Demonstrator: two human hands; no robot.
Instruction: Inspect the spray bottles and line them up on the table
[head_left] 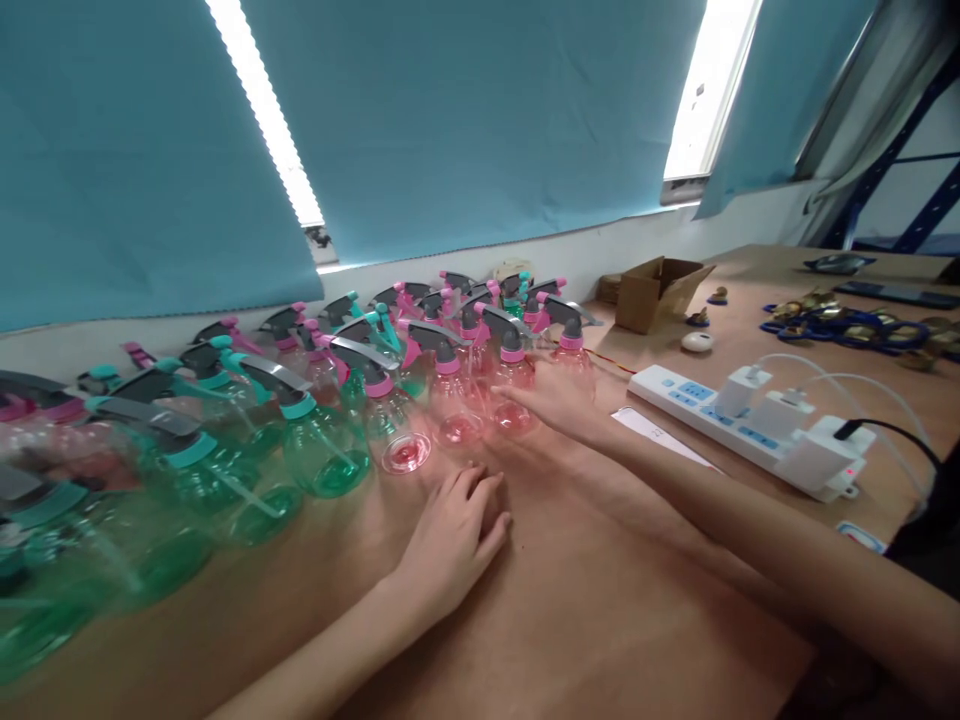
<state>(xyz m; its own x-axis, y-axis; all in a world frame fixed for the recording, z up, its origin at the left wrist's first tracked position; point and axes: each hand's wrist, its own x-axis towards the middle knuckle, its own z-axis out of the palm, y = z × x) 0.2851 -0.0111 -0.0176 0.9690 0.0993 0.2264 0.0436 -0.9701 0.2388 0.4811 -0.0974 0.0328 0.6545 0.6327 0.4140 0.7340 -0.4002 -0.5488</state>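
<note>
My left hand (456,525) rests palm down on the table, fingers loosely bent and apart, holding nothing. Just beyond its fingertips stands a clear spray bottle with a pink collar (405,435). My right hand (559,398) reaches in at the front of the pink spray bottles. One of its fingers stretches left across the lower part of a pink spray bottle (514,375); I cannot tell whether it touches. Behind that hand, another pink spray bottle (571,350) is partly covered. Green spray bottles (326,450) with grey and turquoise trigger heads crowd the left side.
A white power strip (694,410) with several plugged-in chargers lies at right, beside a paper slip (660,437). Farther back are an open cardboard box (649,295), a white oval object (697,342) and a pile of brass-and-blue parts (832,320). Blue blinds (480,120) hang behind.
</note>
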